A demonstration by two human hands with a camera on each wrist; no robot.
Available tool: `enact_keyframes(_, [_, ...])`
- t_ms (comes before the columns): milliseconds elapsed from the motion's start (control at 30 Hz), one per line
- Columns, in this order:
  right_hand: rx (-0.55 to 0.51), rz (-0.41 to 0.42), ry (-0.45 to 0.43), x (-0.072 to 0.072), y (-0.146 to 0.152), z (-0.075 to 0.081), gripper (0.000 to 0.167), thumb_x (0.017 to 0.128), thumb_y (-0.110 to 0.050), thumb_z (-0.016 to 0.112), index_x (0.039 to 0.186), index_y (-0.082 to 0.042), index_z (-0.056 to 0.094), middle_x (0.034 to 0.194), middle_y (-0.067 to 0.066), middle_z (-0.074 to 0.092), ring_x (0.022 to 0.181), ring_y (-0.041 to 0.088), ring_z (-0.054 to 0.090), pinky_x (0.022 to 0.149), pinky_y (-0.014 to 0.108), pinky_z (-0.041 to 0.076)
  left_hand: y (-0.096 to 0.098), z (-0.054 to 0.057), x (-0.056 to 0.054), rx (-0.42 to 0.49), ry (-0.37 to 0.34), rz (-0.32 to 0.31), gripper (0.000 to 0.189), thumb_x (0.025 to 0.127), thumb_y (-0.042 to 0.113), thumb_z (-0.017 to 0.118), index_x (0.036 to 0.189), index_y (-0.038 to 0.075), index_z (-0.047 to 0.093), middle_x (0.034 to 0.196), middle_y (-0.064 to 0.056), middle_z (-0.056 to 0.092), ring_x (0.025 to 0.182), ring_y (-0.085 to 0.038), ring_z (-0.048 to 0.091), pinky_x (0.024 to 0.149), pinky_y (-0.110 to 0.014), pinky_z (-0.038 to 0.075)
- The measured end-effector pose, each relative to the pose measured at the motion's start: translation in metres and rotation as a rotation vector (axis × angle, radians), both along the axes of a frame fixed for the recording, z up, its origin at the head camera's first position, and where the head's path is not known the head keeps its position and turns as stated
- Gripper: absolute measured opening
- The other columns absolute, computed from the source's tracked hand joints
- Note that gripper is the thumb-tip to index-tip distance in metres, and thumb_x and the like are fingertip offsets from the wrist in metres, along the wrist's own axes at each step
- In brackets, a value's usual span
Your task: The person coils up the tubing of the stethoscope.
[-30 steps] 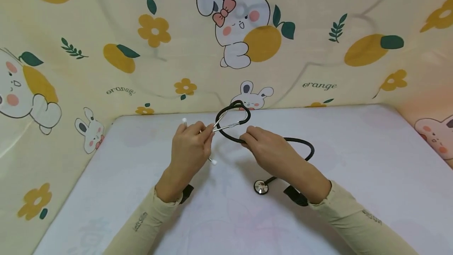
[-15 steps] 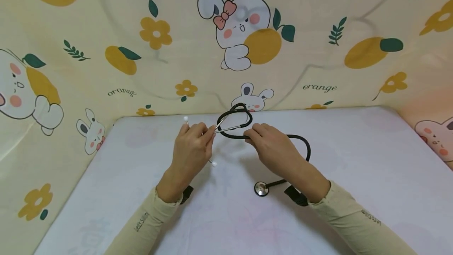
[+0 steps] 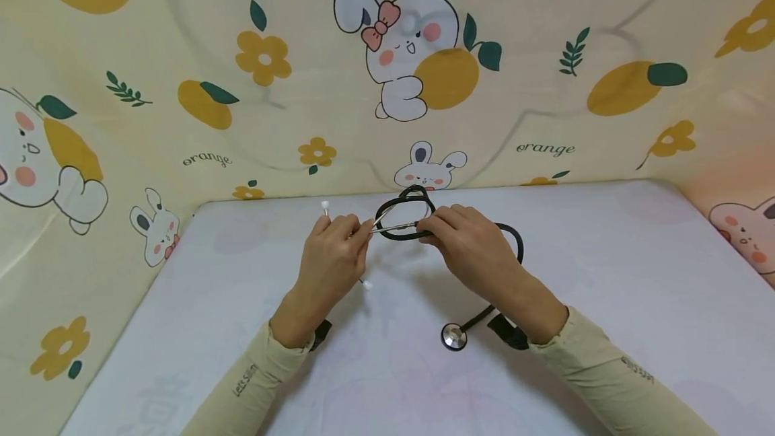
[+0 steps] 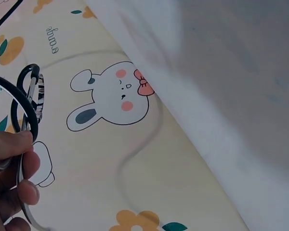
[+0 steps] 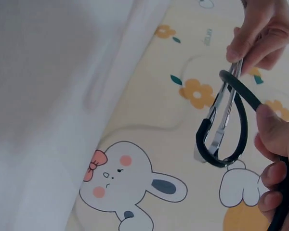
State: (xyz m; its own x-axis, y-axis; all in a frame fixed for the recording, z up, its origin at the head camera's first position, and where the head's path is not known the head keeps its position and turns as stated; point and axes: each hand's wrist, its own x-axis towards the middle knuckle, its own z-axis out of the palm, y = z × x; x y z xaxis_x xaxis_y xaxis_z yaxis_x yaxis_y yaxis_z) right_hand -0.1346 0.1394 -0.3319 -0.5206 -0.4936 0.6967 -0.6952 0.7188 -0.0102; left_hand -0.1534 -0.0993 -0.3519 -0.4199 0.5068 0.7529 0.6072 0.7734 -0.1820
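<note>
A stethoscope is held in the air between my two hands, its black tube (image 3: 404, 237) bent in a loop beside the metal ear tubes (image 3: 393, 228). My left hand (image 3: 331, 247) pinches the ear tubes; a white ear tip (image 3: 325, 205) sticks out above it and another (image 3: 366, 284) below. My right hand (image 3: 469, 241) grips the black tube, close to the loop. In the right wrist view the tube (image 5: 245, 91) crosses over the metal just beyond the left fingertips. From the right hand the tube runs down to the round silver chest piece (image 3: 453, 336), in front of that wrist.
Under the hands is a table with a white cover (image 3: 375, 375). A cream cloth backdrop (image 3: 514, 12) with printed rabbits and oranges rises behind it and at both sides. Black straps (image 3: 507, 332) show at the wrists.
My right hand has moved slightly up and right, then closer to the loop with the tube. The chest piece has shifted a little towards the front. My left hand has drifted slightly right.
</note>
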Motion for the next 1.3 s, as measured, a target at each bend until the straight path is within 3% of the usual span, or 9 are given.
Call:
enact_keyframes(167, [-0.006, -0.008, -0.054, -0.001, 0.006, 0.002, 0.015, 0.084, -0.014, 0.079, 0.097, -0.012, 0.071, 0.09, -0.001, 0.067, 0.08, 0.017, 0.06, 0.078, 0.031, 0.053, -0.002, 0.003, 0.001, -0.028, -0.021, -0.011, 0.017, 0.086, 0.011, 0.075, 0.101, 0.006, 0.08, 0.074, -0.002, 0.059, 0.066, -0.016, 0.056, 0.064, -0.03, 0.035])
enact_keyframes(367, [-0.082, -0.02, -0.057, -0.002, 0.011, 0.009, 0.019, 0.075, -0.02, 0.086, 0.088, -0.013, 0.074, 0.087, -0.002, 0.064, 0.078, 0.013, 0.065, 0.067, 0.027, 0.055, -0.002, 0.005, 0.001, -0.119, 0.012, -0.091, 0.017, 0.083, 0.01, 0.077, 0.1, 0.009, 0.08, 0.076, -0.001, 0.061, 0.069, -0.015, 0.058, 0.065, -0.029, 0.036])
enact_keyframes(500, [-0.119, 0.018, -0.026, -0.002, 0.014, 0.012, 0.023, 0.071, -0.021, 0.088, 0.086, -0.01, 0.074, 0.085, -0.001, 0.065, 0.077, 0.012, 0.065, 0.065, 0.026, 0.055, -0.001, 0.006, 0.001, -0.153, 0.014, -0.114, 0.016, 0.084, 0.011, 0.077, 0.1, 0.009, 0.08, 0.078, -0.001, 0.062, 0.071, -0.015, 0.059, 0.066, -0.029, 0.036])
enact_keyframes(700, [-0.097, 0.11, 0.061, -0.001, 0.011, 0.013, 0.022, 0.074, -0.016, 0.087, 0.087, -0.006, 0.073, 0.089, 0.003, 0.066, 0.079, 0.016, 0.065, 0.07, 0.026, 0.056, 0.002, 0.005, 0.004, -0.167, -0.015, -0.118, 0.016, 0.086, 0.013, 0.076, 0.101, 0.009, 0.08, 0.079, -0.001, 0.063, 0.071, -0.015, 0.06, 0.066, -0.028, 0.038])
enact_keyframes(933, [-0.063, 0.139, 0.154, 0.0, 0.012, 0.015, 0.021, 0.079, -0.02, 0.082, 0.089, -0.006, 0.071, 0.091, 0.004, 0.066, 0.08, 0.02, 0.064, 0.075, 0.032, 0.056, 0.006, 0.005, 0.007, -0.092, -0.084, -0.089, 0.017, 0.084, 0.011, 0.077, 0.101, 0.007, 0.079, 0.08, 0.0, 0.065, 0.068, -0.015, 0.061, 0.063, -0.028, 0.038])
enact_keyframes(1100, [0.032, 0.167, 0.121, -0.022, 0.026, 0.023, 0.02, 0.08, -0.019, 0.081, 0.092, -0.007, 0.071, 0.094, 0.004, 0.066, 0.085, 0.021, 0.063, 0.076, 0.034, 0.054, 0.012, 0.002, 0.009, -0.11, -0.094, -0.087, 0.018, 0.084, 0.011, 0.077, 0.102, 0.007, 0.079, 0.083, 0.0, 0.067, 0.068, -0.015, 0.061, 0.063, -0.027, 0.038])
enact_keyframes(1300, [0.251, 0.264, 0.07, -0.062, 0.019, 0.05, 0.014, 0.085, -0.024, 0.076, 0.093, -0.015, 0.068, 0.098, -0.002, 0.064, 0.089, 0.016, 0.058, 0.077, 0.029, 0.046, 0.013, 0.006, 0.006, -0.167, 0.016, -0.128, 0.008, 0.088, 0.01, 0.073, 0.09, 0.004, 0.078, 0.073, 0.001, 0.062, 0.062, -0.016, 0.054, 0.062, -0.027, 0.037])
